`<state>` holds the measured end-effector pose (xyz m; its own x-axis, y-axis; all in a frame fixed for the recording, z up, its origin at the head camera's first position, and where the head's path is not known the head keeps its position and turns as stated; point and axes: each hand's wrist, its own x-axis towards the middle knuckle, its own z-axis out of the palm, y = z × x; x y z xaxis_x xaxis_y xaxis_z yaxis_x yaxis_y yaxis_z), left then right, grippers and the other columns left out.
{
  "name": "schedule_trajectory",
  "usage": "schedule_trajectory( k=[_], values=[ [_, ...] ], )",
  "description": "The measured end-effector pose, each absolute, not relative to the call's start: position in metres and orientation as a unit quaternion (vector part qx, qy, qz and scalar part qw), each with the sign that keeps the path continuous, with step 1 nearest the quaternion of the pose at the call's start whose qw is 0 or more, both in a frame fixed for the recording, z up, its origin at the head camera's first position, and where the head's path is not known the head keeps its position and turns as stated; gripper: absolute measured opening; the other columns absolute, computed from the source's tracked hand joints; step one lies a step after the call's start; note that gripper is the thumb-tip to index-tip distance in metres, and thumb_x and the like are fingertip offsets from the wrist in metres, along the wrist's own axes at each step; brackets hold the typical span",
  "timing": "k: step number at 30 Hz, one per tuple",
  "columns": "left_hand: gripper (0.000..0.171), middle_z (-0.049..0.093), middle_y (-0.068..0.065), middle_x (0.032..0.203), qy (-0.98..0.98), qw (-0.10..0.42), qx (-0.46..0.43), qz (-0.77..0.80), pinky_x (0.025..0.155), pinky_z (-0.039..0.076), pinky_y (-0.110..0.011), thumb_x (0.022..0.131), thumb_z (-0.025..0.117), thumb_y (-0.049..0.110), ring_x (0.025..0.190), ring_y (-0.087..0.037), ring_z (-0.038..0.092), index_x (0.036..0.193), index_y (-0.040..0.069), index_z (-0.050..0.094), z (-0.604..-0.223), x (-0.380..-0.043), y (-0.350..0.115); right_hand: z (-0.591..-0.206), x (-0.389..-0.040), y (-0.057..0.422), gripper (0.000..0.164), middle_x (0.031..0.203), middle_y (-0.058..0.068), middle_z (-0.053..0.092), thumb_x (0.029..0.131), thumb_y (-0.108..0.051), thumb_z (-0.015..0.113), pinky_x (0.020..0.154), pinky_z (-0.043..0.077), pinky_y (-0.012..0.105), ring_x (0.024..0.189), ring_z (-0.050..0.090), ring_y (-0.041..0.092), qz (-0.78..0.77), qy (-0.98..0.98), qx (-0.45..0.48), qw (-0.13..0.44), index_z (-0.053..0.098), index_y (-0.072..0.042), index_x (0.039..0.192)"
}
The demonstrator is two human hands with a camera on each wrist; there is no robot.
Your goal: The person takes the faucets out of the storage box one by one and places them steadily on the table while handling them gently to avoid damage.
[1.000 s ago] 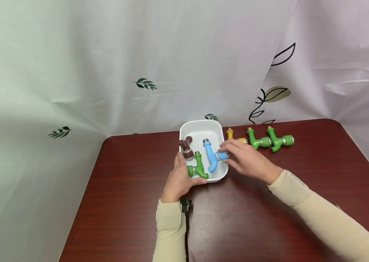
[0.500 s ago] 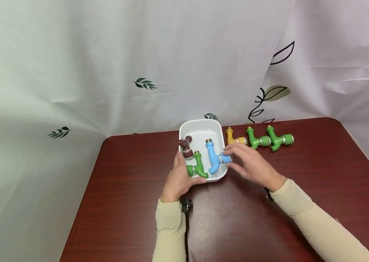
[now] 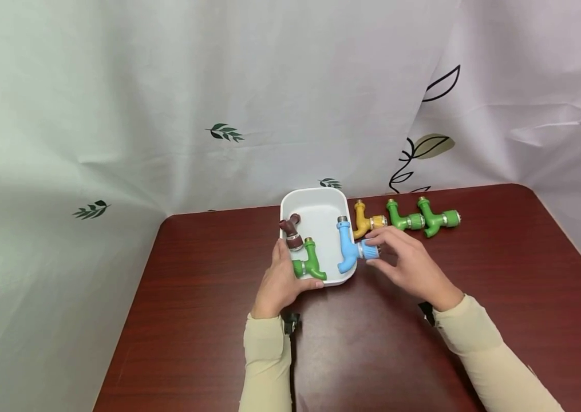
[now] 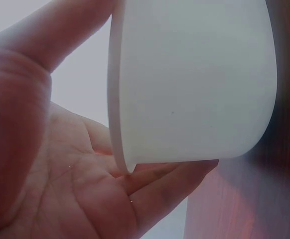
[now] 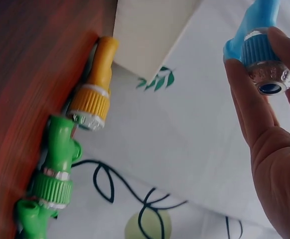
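A white plastic tray [image 3: 323, 213] stands on the table, with a brown tap [image 3: 292, 232] and a green tap [image 3: 313, 260] lying inside it. My left hand [image 3: 276, 284] grips the tray's near left corner, thumb at the near rim and fingers along the outer side. Above the tray's right rim is a light blue tap [image 3: 348, 247], its metal threaded end pointing away. The right hand [image 3: 414, 266] pinches this tap by its ribbed knob, thumb and fingers on opposite sides. In the right wrist view the blue tap [image 5: 258, 42] is raised off the table.
Right of the tray, along the table's back, lie a yellow tap [image 3: 367, 222] and two green taps, one nearer [image 3: 404, 218] and one farther right [image 3: 437, 218]. A white patterned cloth [image 3: 269, 103] hangs behind the dark red wooden table [image 3: 208, 297].
The right hand has moved rightward with the blue tap, bringing it from inside the tray to above its right rim. The left hand and tray stay nearly still.
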<state>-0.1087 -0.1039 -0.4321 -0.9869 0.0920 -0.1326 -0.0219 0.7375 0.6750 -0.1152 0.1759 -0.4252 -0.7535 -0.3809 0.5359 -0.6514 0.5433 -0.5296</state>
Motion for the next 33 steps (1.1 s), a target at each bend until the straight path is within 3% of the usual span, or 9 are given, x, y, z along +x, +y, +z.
schedule_trajectory(
  k=[4,11,19,33],
  values=[
    [0.132,0.012,-0.021,0.165,0.93,0.078,0.02,0.359,0.104,0.043,-0.048,0.07,0.093,0.04,0.125,-0.043,0.052,0.159,-0.004,0.005,-0.433,-0.11,-0.104,-0.425,-0.112,0.185,0.046,0.117,0.003,0.065,0.07,0.002,0.09,0.083,0.054,0.023,0.104,0.063,0.018,0.374,-0.869,0.277,0.169,0.066,-0.01,0.107],
    [0.132,0.013,-0.02,0.165,0.928,0.077,0.024,0.363,0.104,0.043,-0.048,0.07,0.093,0.039,0.126,-0.04,0.051,0.159,-0.004,0.006,-0.434,-0.111,-0.104,-0.426,-0.111,0.198,0.045,0.117,0.003,0.064,0.07,0.004,0.089,0.085,0.046,0.008,0.102,0.063,0.015,0.384,-0.874,0.254,0.157,0.064,-0.009,0.106],
    [0.133,0.014,-0.02,0.165,0.929,0.069,0.028,0.362,0.104,0.044,-0.048,0.069,0.094,0.04,0.127,-0.041,0.051,0.158,-0.006,0.007,-0.435,-0.109,-0.105,-0.428,-0.111,0.209,0.048,0.114,0.003,0.063,0.066,0.011,0.088,0.084,0.044,0.005,0.097,0.063,0.014,0.381,-0.879,0.239,0.16,0.063,-0.008,0.102],
    [0.134,0.015,-0.018,0.165,0.928,0.064,0.033,0.365,0.102,0.045,-0.047,0.068,0.094,0.04,0.125,-0.038,0.053,0.159,-0.004,0.006,-0.435,-0.11,-0.105,-0.432,-0.115,0.217,0.045,0.107,0.001,0.064,0.07,0.007,0.088,0.081,0.046,0.008,0.092,0.064,0.014,0.354,-0.895,0.243,0.117,0.063,-0.01,0.103]
  ],
)
